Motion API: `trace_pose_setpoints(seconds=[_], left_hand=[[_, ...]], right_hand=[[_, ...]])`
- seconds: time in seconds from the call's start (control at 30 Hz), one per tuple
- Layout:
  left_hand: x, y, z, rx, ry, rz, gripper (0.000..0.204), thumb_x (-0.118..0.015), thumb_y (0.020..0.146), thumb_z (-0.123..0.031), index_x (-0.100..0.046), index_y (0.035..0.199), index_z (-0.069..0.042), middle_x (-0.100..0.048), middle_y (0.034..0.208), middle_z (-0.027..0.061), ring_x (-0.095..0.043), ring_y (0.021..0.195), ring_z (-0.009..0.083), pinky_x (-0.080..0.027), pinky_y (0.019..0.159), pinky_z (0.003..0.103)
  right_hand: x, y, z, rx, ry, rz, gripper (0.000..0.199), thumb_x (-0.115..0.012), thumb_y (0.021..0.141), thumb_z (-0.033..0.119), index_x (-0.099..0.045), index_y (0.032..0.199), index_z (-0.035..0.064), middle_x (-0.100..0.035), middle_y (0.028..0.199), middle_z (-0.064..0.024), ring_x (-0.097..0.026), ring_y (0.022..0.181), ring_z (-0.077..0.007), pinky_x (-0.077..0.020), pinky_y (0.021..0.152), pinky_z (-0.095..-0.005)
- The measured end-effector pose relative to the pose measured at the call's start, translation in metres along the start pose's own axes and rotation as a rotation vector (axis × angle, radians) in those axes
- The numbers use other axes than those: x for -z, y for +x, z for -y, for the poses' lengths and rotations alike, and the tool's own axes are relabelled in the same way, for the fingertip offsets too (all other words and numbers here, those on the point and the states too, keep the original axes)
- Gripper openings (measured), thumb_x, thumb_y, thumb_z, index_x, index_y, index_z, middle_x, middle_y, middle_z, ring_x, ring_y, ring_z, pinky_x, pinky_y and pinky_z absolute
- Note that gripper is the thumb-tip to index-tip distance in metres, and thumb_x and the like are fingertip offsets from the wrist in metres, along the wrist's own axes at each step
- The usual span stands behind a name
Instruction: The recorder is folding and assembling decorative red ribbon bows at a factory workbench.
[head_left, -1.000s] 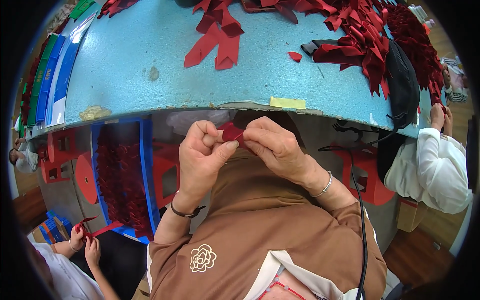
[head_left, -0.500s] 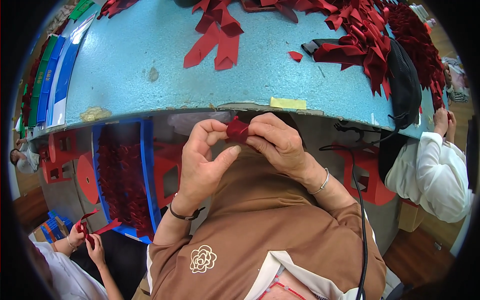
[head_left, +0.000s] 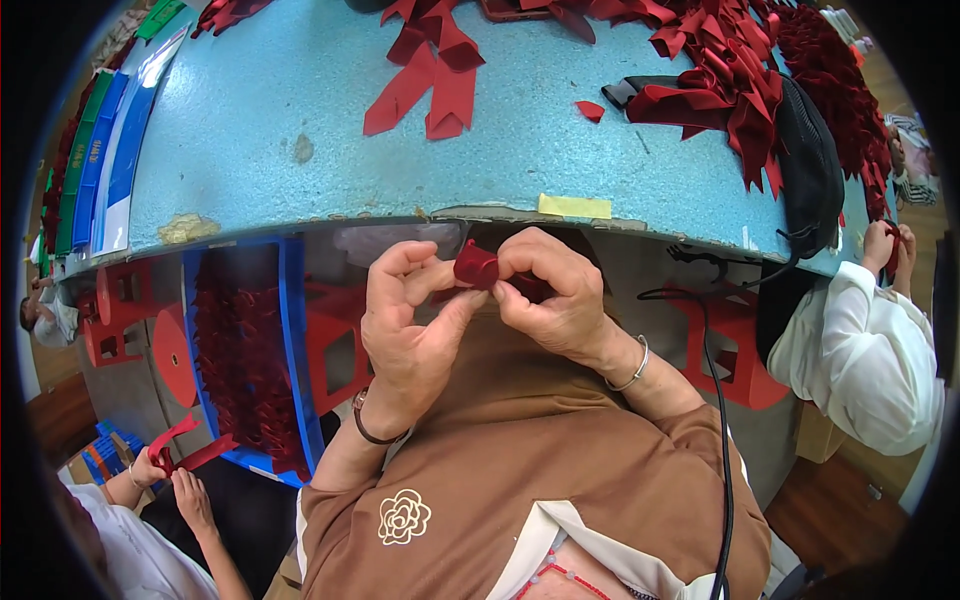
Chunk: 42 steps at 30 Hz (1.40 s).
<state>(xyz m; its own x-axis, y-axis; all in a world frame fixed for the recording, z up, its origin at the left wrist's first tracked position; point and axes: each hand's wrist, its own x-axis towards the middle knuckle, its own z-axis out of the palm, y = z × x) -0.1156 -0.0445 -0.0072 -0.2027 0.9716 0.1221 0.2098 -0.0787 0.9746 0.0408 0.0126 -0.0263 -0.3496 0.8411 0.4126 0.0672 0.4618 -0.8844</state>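
Note:
Between my two hands, just off the table's near edge, is a small folded piece of dark red ribbon (head_left: 477, 267). My left hand (head_left: 412, 305) pinches its left side, thumb low and a finger behind, with the other fingers partly lifted. At the right side my right hand (head_left: 555, 290) grips the ribbon between thumb and curled fingers. Part of the ribbon is hidden behind the right fingers. On the table ahead lies a red ribbon bow (head_left: 440, 85) with notched tails.
The blue table (head_left: 300, 180) has a chipped front edge with yellow tape (head_left: 575, 207). Ribbon bows (head_left: 725, 100) pile up at right beside a black bag (head_left: 805, 170). Below left stands a blue crate (head_left: 295, 340) of bows. A black cable (head_left: 712, 400) hangs at my right. Co-workers sit on both sides.
My left thumb has moved up against the ribbon, and my right fingers have shifted their hold on it. The left co-worker's hands have moved along their ribbon.

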Motion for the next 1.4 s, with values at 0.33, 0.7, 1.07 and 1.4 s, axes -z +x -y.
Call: trace_pose_setpoints(seconds=[0.33, 0.7, 1.07, 1.4], left_hand=[[0.008, 0.002, 0.007, 0.012, 0.039, 0.081, 0.042, -0.077, 0.072, -0.002, -0.046, 0.099, -0.003, -0.065, 0.086, 0.003, -0.053, 0.086, 0.0092, -0.045, 0.076, 0.024], [0.013, 0.003, 0.006, 0.111, -0.162, 0.163, 0.042, -0.072, 0.074, 0.004, -0.036, 0.094, -0.005, -0.067, 0.091, 0.0082, -0.054, 0.085, 0.0103, -0.041, 0.086, 0.026], [0.006, 0.001, 0.003, 0.148, -0.218, 0.117, 0.04, -0.07, 0.075, 0.006, -0.037, 0.092, -0.006, -0.067, 0.092, 0.0101, -0.057, 0.084, 0.0093, -0.045, 0.08, 0.025], [0.011, 0.002, 0.004, 0.148, -0.151, 0.168, 0.041, -0.071, 0.073, 0.007, -0.035, 0.09, -0.006, -0.068, 0.087, 0.0085, -0.055, 0.083, 0.0089, -0.045, 0.079, 0.025]], right_hand=[[0.009, 0.006, 0.001, 0.01, 0.014, 0.167, 0.018, -0.063, 0.062, -0.006, -0.056, 0.077, 0.0003, -0.058, 0.076, -0.0082, -0.056, 0.066, -0.0182, -0.0443, 0.057, -0.0279], [0.023, 0.006, 0.001, -0.428, 0.412, 0.379, 0.009, -0.064, 0.067, -0.003, -0.059, 0.075, -0.0009, -0.059, 0.079, -0.0078, -0.056, 0.069, -0.0151, -0.0441, 0.062, -0.0257], [0.012, -0.001, 0.001, -0.059, 0.035, 0.226, 0.011, -0.064, 0.068, -0.002, -0.057, 0.076, -0.0003, -0.059, 0.079, -0.0083, -0.056, 0.07, -0.018, -0.044, 0.061, -0.0266], [0.027, 0.004, 0.007, -0.658, 0.496, 0.365, 0.01, -0.066, 0.071, -0.002, -0.058, 0.077, -0.0018, -0.06, 0.085, -0.0081, -0.055, 0.078, -0.0116, -0.0452, 0.068, -0.0247]])
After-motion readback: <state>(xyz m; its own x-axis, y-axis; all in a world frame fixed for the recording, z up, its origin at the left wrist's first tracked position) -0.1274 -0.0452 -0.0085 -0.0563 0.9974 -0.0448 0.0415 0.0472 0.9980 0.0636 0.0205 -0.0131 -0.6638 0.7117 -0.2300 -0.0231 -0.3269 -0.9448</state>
